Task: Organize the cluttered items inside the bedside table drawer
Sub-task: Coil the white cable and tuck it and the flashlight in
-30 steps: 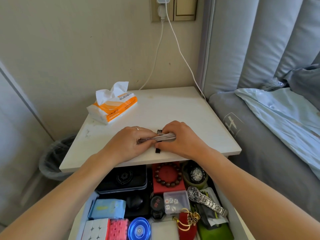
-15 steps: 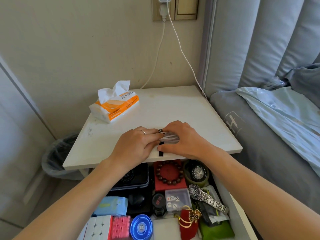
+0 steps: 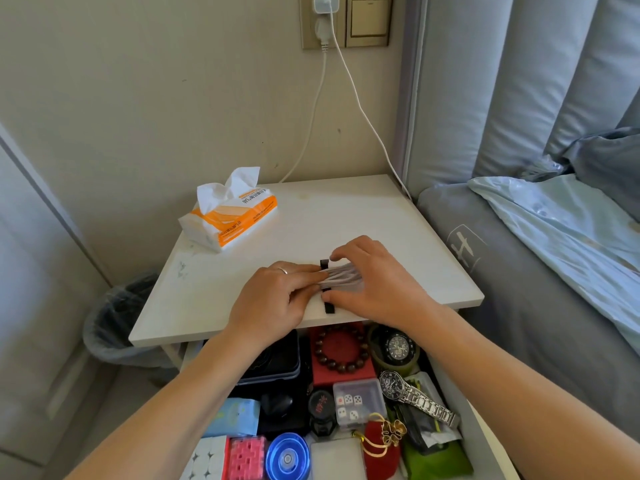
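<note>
2 hands meet on the tabletop (image 3: 398,237): your left hand (image 3: 273,299) presses flat fingers on the cable bundle (image 3: 341,277); at 3 o'clock your right hand (image 3: 377,282) pinches it over the black strap (image 3: 328,304).

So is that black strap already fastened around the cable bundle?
Not fastened. The black strap lies flat beneath the coiled cable bundle, its ends sticking out either side on the tabletop.
</note>
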Demonstrator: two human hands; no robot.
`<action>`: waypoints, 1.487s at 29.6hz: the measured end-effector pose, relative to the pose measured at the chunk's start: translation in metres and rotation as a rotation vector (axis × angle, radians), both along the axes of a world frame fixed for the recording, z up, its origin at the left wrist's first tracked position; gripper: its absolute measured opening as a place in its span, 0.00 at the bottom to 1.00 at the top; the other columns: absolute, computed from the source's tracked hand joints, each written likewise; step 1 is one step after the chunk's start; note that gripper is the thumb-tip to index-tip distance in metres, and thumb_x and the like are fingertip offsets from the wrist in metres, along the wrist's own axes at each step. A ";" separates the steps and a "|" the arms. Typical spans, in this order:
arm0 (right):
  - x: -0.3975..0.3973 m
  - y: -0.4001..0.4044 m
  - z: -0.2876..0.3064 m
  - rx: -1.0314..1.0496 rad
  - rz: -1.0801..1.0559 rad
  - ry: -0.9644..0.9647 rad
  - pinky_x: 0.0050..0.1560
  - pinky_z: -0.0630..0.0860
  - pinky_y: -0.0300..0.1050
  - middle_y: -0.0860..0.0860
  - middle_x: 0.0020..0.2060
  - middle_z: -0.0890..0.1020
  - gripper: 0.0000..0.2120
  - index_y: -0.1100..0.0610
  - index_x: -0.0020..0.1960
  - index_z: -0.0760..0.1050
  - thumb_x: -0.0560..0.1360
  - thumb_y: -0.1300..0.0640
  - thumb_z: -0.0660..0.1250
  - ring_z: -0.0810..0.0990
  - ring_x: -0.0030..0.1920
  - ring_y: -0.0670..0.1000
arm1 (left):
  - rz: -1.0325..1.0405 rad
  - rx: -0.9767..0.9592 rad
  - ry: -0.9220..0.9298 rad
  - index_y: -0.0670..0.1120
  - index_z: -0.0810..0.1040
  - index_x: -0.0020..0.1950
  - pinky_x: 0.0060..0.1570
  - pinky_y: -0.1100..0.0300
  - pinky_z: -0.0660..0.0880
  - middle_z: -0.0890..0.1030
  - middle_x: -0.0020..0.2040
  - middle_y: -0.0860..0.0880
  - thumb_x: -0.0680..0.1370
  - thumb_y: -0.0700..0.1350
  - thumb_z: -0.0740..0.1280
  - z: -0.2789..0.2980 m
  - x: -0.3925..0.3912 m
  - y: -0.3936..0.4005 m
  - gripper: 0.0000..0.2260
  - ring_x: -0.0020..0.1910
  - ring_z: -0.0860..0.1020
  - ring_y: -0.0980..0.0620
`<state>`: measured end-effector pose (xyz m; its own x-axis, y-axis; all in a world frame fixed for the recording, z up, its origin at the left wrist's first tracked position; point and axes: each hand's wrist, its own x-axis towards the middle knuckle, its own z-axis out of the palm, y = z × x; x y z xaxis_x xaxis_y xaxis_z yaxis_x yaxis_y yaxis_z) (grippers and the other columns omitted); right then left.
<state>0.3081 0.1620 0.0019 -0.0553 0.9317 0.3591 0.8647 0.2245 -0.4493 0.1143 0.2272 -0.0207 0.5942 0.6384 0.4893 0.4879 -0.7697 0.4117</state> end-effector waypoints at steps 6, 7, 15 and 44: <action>-0.001 -0.022 -0.006 0.212 0.162 -0.256 0.50 0.75 0.49 0.50 0.50 0.79 0.16 0.54 0.52 0.83 0.72 0.44 0.73 0.76 0.50 0.54 | 0.000 -0.094 -0.053 0.59 0.84 0.59 0.57 0.54 0.77 0.84 0.58 0.57 0.78 0.45 0.71 0.001 -0.001 0.000 0.12 0.58 0.80 0.55; 0.000 -0.023 -0.006 0.174 0.174 -0.303 0.52 0.75 0.49 0.50 0.52 0.79 0.18 0.53 0.54 0.83 0.71 0.42 0.73 0.76 0.53 0.54 | -0.004 -0.073 -0.042 0.59 0.84 0.59 0.57 0.54 0.77 0.84 0.58 0.56 0.79 0.44 0.71 0.000 0.000 -0.001 0.12 0.59 0.80 0.54; -0.003 -0.022 0.004 0.120 0.176 -0.317 0.51 0.74 0.50 0.51 0.52 0.80 0.08 0.52 0.52 0.84 0.76 0.52 0.71 0.77 0.52 0.55 | -0.041 0.147 0.008 0.48 0.86 0.57 0.47 0.48 0.81 0.86 0.54 0.49 0.76 0.40 0.68 -0.001 0.000 -0.005 0.12 0.51 0.84 0.44; -0.006 0.042 0.023 -0.377 -0.160 0.243 0.29 0.67 0.35 0.48 0.40 0.78 0.08 0.52 0.48 0.75 0.73 0.51 0.71 0.75 0.35 0.45 | 0.103 -0.132 0.005 0.61 0.77 0.67 0.53 0.53 0.77 0.84 0.55 0.54 0.79 0.49 0.68 0.000 0.002 -0.001 0.17 0.53 0.79 0.52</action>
